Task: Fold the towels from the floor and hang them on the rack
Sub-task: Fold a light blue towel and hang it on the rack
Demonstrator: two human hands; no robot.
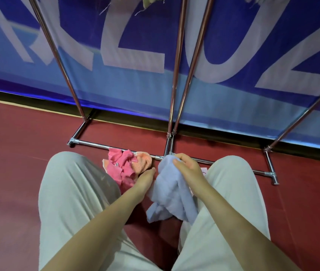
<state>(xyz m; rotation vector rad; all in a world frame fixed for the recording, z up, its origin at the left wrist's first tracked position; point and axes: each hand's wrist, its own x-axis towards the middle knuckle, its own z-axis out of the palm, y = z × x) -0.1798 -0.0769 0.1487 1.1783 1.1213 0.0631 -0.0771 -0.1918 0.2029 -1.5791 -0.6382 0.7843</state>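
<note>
Blue towel [171,192] gripped by right hand [188,166], left hand [145,178] unclear, above red floor [18,153].

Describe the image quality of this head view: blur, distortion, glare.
Head view: wide-angle bending splays the rack poles outward; the banner lettering is soft with blur; bright glints run along the chrome base bar; the blue towel in the right hand and the left hand look fairly sharp.
</note>
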